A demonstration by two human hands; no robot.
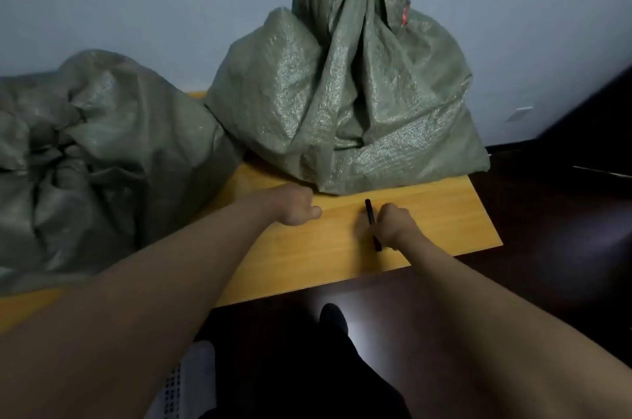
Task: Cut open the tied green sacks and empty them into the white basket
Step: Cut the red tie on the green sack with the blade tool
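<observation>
Presently two green woven sacks stand on the wooden worktop [427,233]. The tied sack [349,103] at the worktop's back right is upright, its neck gathered and bound, with a red tie [405,15] showing. The slumped sack [95,151] lies at the worktop's left. Right hand [393,225], fingers curled, grips one dark slim tool [372,223] near the tied sack's base. Left hand [295,208] rests clenched, holding nothing. One white perforated basket [184,384] shows below the worktop's front edge.
</observation>
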